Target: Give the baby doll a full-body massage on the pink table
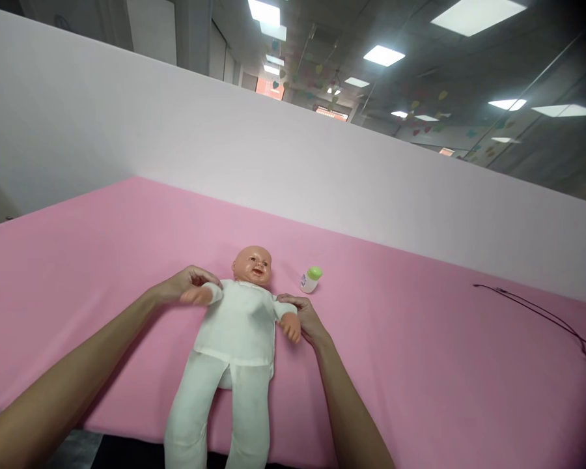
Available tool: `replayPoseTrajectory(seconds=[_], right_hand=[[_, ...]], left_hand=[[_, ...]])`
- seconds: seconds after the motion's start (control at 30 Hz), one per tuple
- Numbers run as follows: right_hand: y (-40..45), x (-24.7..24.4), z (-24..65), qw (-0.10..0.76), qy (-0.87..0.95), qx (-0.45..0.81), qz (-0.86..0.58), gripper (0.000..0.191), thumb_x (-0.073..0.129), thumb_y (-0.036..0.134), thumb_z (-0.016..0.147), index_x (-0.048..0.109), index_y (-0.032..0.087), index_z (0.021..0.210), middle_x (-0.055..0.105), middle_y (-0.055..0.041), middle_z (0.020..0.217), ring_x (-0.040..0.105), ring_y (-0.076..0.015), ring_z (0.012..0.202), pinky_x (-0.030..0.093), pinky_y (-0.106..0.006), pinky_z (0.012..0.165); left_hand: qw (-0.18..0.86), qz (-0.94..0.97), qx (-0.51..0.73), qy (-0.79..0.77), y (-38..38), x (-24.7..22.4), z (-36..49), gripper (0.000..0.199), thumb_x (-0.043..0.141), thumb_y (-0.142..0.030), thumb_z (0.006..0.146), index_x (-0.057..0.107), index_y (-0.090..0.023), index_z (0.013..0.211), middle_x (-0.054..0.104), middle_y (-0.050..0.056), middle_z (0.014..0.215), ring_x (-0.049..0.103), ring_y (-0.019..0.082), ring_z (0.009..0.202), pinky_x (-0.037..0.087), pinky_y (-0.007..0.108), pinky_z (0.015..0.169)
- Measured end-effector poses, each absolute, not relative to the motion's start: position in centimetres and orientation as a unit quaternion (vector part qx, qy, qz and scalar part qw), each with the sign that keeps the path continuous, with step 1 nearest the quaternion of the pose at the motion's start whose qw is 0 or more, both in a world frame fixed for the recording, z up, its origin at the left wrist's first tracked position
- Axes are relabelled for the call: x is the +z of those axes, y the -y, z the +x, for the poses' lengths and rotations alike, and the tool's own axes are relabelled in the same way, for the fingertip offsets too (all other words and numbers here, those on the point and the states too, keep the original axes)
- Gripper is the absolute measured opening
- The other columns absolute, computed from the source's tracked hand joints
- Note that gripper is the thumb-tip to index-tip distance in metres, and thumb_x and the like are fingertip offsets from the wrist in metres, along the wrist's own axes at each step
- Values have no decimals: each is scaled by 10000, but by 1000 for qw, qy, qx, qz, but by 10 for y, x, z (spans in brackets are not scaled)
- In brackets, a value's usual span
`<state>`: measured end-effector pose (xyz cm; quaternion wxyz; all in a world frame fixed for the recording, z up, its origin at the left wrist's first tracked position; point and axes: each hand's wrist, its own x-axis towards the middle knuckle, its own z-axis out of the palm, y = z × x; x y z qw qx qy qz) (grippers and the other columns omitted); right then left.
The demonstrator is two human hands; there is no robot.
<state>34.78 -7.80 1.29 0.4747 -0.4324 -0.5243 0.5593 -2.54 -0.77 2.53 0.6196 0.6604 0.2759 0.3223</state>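
A baby doll (254, 264) lies on its back on the pink-covered table, its head away from me and its legs over the near edge. It wears a white short-sleeved shirt (239, 322) and white trousers (249, 404). At the doll's arm on the left side of the picture, my left hand (188, 283) has its fingers curled on the white sleeve by the shoulder. My right hand (305, 312) is closed around the other sleeve, with its thumb side partly hidden behind the doll's arm. Just beyond my right hand, a small white bottle with a green cap (311, 280) stands tilted in view.
The pink cover (410, 365) spreads over the table. A white partition (283, 156) rises along its far edge. Thin black cables (542, 312) lie at the right. Behind the partition, ceiling lights (383, 56) and hanging coloured decorations show.
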Motion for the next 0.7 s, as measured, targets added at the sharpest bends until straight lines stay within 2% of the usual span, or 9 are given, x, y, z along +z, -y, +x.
replayPoseTrajectory(seconds=[0.07, 0.13, 0.23, 0.3, 0.4, 0.5, 0.6, 0.7], right_hand=[[78, 12, 345, 499, 482, 559, -455, 363, 988, 379, 583, 845, 242, 887, 790, -55, 986, 693, -249, 932, 541, -391, 881], [78, 11, 344, 504, 463, 565, -461, 389, 991, 439, 586, 830, 210, 856, 788, -55, 886, 686, -230, 843, 534, -368, 826], [77, 9, 342, 491, 470, 556, -478, 403, 907, 559, 716, 788, 174, 736, 724, -30, 691, 599, -164, 655, 481, -311, 693], [76, 9, 342, 482, 479, 546, -490, 426, 860, 578, 776, 768, 170, 693, 695, -19, 643, 552, -145, 607, 443, -294, 644], [77, 11, 343, 475, 482, 559, -478, 388, 887, 553, 753, 800, 175, 755, 754, -48, 753, 620, -180, 701, 483, -317, 713], [79, 15, 345, 473, 480, 585, -451, 361, 985, 453, 620, 833, 212, 842, 782, -49, 876, 674, -221, 830, 525, -356, 815], [81, 19, 348, 454, 511, 598, -418, 289, 979, 413, 618, 841, 245, 810, 770, -51, 988, 687, -243, 935, 541, -380, 869], [81, 20, 350, 403, 584, 592, -382, 171, 951, 363, 665, 828, 246, 687, 752, -66, 1037, 684, -250, 1015, 533, -402, 941]], left_hand=[[627, 609, 378, -305, 9, 21, -18, 338, 884, -433, 773, 823, -177, 986, 778, 108, 971, 704, 242, 867, 557, 353, 804], [624, 570, 416, -334, 9, 18, -10, 386, 824, -516, 835, 808, -170, 1006, 769, 91, 946, 685, 217, 834, 528, 320, 779], [595, 564, 421, -388, 10, 17, -2, 475, 759, -615, 864, 797, -149, 945, 735, 66, 832, 616, 175, 706, 452, 275, 654], [579, 570, 414, -411, 10, 18, -2, 494, 755, -632, 860, 791, -140, 891, 707, 53, 763, 567, 154, 640, 407, 267, 601], [598, 565, 416, -387, 8, 19, -9, 445, 796, -583, 842, 797, -151, 949, 737, 75, 849, 624, 181, 717, 463, 279, 657], [648, 563, 398, -324, 6, 19, -21, 382, 896, -447, 764, 800, -185, 1024, 759, 90, 967, 689, 227, 846, 544, 326, 766], [663, 616, 343, -250, 3, 21, -31, 281, 950, -358, 680, 815, -187, 858, 754, 103, 994, 704, 249, 887, 581, 370, 805], [644, 700, 245, -187, 2, 27, -34, 183, 944, -328, 684, 814, -199, 691, 773, 121, 1016, 712, 279, 976, 583, 387, 873]])
